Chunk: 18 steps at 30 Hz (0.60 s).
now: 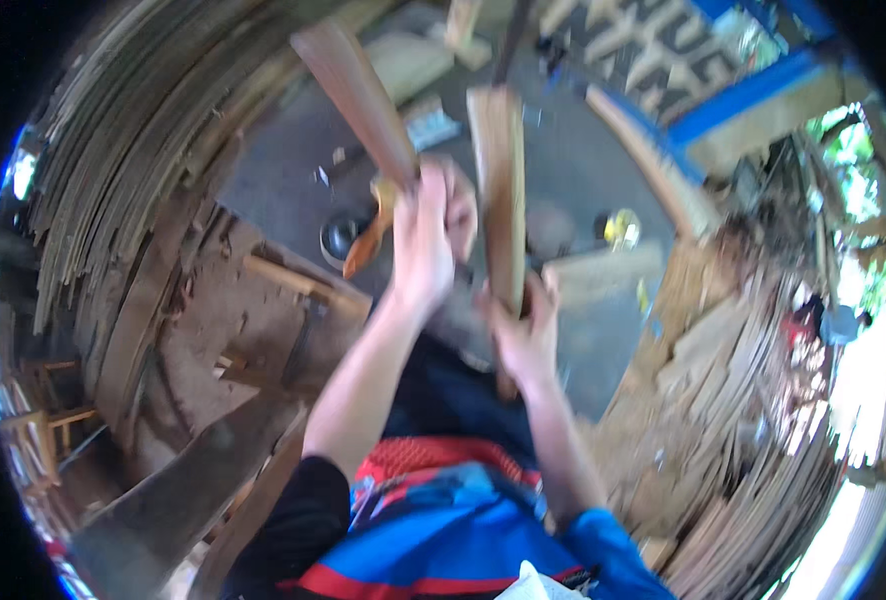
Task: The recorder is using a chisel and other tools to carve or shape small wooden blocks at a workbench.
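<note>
My left hand (425, 240) is wrapped round the lower end of a reddish-brown wooden piece (358, 95), flat and paddle-like, which slants up to the left. A second long wooden piece (500, 170), lighter along one edge, stands nearly straight up the picture, with my right hand (528, 330) closed round its lower part. The two pieces are apart, both above a dark grey tabletop (273, 180). Just left of my left hand is an orange-brown wooden handle (368, 243); what it belongs to is unclear. Motion blurs both hands and the pieces.
A black round object (341, 238) and a shiny yellowish round object (621, 229) sit on the table. Pale boards (603, 270) lie at its right side. Stacked planks (113, 140) line the left, and more wood strips (743, 400) are piled at right. A blue-edged panel (763, 95) stands far right.
</note>
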{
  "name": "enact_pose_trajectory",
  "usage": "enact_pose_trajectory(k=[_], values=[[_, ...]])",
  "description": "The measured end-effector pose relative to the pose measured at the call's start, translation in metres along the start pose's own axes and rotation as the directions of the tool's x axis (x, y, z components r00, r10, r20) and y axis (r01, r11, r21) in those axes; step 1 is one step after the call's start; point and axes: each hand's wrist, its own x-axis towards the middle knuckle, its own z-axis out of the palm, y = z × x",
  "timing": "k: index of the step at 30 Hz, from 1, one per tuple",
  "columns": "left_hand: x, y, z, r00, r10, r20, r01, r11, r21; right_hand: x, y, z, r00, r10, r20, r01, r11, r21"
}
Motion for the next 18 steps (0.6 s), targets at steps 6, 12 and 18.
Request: enact_pose_trajectory(k=[6, 12, 18], values=[[0.049, -0.022, -0.027, 0.990, -0.104, 0.100, 0.067, 0.945, 0.319, -0.009, 0.048, -0.016, 0.965, 0.259, 0.044, -0.260, 0.965, 0.040], [0.035, -0.042, -0.033, 1.000, -0.013, 0.011, 0.008, 0.921, 0.390, -0.031, 0.073, -0.021, 0.960, 0.278, 0.003, -0.278, 0.960, 0.020], [0.028, -0.046, -0.039, 0.995, 0.085, -0.058, -0.049, 0.892, 0.450, -0.022, 0.060, -0.025, 0.910, 0.399, 0.113, -0.414, 0.893, 0.179]])
